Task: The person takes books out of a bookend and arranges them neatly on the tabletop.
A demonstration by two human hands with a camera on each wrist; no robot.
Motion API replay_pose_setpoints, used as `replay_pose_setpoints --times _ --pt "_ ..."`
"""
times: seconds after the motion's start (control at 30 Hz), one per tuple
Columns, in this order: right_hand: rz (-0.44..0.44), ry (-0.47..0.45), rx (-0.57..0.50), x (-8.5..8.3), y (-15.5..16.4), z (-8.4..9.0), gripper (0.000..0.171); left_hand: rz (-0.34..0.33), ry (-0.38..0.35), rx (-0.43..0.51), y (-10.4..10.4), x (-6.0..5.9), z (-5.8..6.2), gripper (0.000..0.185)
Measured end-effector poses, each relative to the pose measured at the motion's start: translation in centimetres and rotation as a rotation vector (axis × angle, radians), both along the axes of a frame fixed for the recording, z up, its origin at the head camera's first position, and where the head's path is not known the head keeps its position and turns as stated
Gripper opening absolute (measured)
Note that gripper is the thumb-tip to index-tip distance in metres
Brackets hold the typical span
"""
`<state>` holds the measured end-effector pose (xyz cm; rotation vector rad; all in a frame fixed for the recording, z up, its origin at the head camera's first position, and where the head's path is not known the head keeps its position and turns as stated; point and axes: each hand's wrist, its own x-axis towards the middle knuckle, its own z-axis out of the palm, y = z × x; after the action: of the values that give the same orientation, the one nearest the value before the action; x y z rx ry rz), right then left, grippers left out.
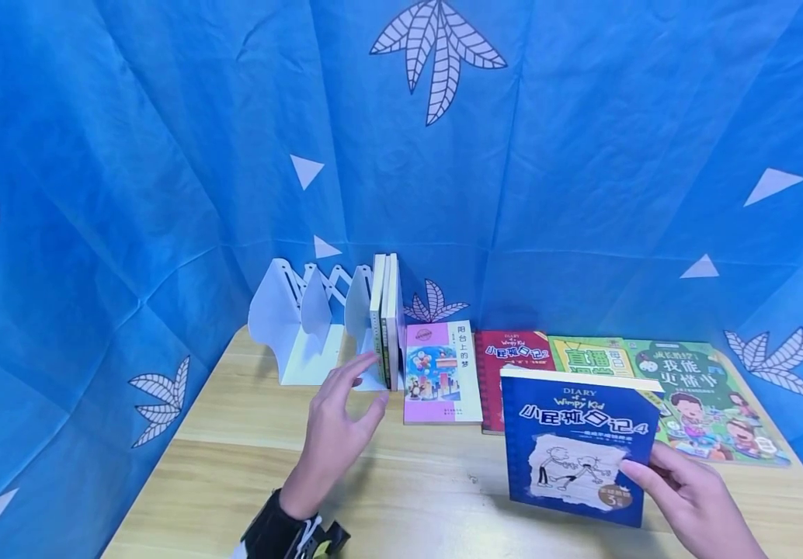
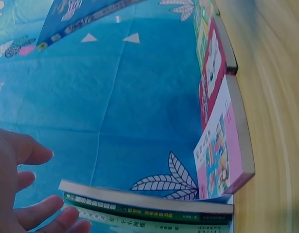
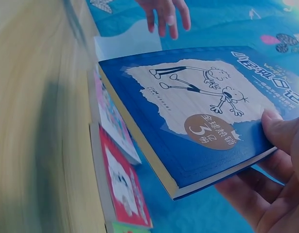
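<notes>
A wooden desk (image 1: 443, 481) sits inside blue cloth walls. The right hand (image 1: 688, 497) pinches a blue book (image 1: 576, 446) by its lower corner, raised off the desk. The left hand (image 1: 335, 423), fingers spread, hovers just before upright books (image 1: 387, 318) in a white rack (image 1: 297, 318). Held only by a corner, the book may well slip or tip.

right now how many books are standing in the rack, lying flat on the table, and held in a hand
standing in the white rack: 2 books
lying flat on the table: 4 (pink book, red book, green-yellow book, green book)
held in the right hand: 1 blue book
total: 7 books
</notes>
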<state>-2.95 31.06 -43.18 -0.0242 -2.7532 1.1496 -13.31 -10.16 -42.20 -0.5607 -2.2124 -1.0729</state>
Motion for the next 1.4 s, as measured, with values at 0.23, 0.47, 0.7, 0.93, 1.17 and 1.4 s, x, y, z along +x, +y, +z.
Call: replay_pose_setpoints --times 0.23,0.47,0.7,0.93,1.17,1.4 --pt "-0.058 -0.113 0.019 0.6 1.9 0.2 0.039 0.067 -0.052 0.032 -0.1 -1.1 0.2 0.057" --pt "-0.089 -0.188 0.02 0.9 3.3 0.3 0.044 0.12 -0.156 0.042 -0.7 -2.1 0.4 0.058" --pt "-0.095 -0.268 0.057 0.9 5.2 -0.1 0.052 0.14 -0.258 0.076 -0.9 -3.1 0.5 0.058" --pt "-0.116 -0.343 0.014 0.9 7.3 -0.3 0.063 0.124 -0.353 0.107 -0.9 -4.2 0.3 0.058" --pt "-0.145 -0.42 -0.014 1.0 8.7 -0.4 0.07 0.097 -0.358 0.113 -0.8 -5.2 0.0 0.058" --pt "-0.182 -0.414 -0.088 1.8 10.0 -1.8 0.07 0.106 -0.323 0.115 -0.3 -5.9 -0.2 0.056"
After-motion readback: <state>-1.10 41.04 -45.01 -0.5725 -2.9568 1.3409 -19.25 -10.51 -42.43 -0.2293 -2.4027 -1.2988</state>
